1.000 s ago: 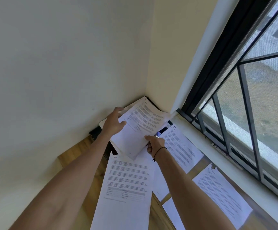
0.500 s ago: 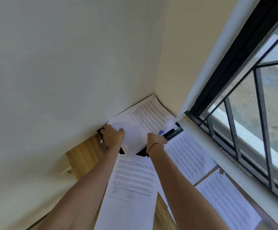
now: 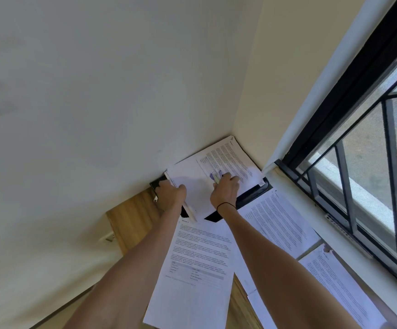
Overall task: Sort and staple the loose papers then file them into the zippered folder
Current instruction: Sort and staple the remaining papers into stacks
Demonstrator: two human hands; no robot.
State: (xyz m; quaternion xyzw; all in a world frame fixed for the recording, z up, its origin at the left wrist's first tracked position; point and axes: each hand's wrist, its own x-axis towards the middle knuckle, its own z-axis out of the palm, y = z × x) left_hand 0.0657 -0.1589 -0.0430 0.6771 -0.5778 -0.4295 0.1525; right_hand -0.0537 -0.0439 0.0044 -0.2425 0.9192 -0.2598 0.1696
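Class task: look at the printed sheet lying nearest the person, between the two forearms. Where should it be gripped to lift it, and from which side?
Probably the printed sheet is best pinched at its near left corner, coming from the left. That corner appears to overhang the wooden table, so fingers can get beneath. Its far end lies by the black folder.

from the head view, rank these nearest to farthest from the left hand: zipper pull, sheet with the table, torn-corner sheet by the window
Measured from the left hand:
1. zipper pull, just to its left at the folder's edge.
2. sheet with the table, below it, under the forearms.
3. torn-corner sheet, far right beside the window.
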